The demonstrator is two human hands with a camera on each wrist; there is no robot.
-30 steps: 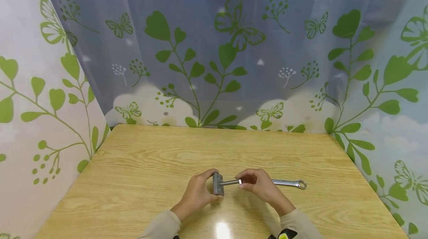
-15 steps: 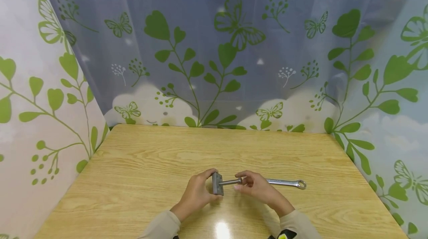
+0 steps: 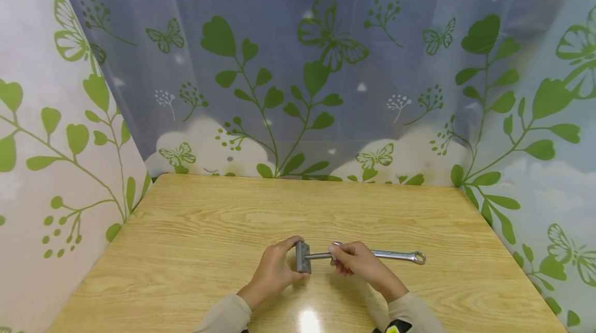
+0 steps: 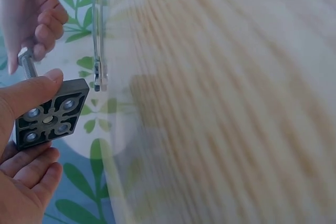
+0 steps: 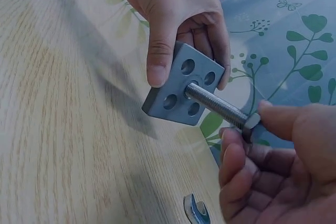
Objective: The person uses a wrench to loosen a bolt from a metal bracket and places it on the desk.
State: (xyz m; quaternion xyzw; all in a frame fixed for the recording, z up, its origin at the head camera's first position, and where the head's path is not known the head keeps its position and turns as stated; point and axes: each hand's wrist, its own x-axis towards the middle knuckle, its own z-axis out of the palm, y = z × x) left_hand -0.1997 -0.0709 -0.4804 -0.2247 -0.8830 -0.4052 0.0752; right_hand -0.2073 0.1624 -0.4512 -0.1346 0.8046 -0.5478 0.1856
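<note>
My left hand [image 3: 273, 269] grips a square grey metal plate [image 5: 177, 83] by opposite edges, thumb on one and fingers on the other. Round holes sit near its corners, and the left wrist view shows a ribbed, dark back. A threaded bolt [image 5: 218, 104] stands in the centre hole, with most of its shank outside the plate. At the bolt's hex head, my right hand [image 3: 365, 268] pinches with thumb and curled fingers. A combination wrench [image 3: 396, 255] lies on the table just behind the right hand, which hides part of it.
The wood-grain table [image 3: 209, 214] reaches back to a curtain [image 3: 279, 90] with green leaves and butterflies. A similar patterned sheet [image 3: 37, 116] hangs on the left side. Both hands are above the table near its front.
My right fingers have shifted around the bolt head, the thumb swinging from below to over the top. The left hand and plate stay nearly still. More of the wrench's near end shows.
</note>
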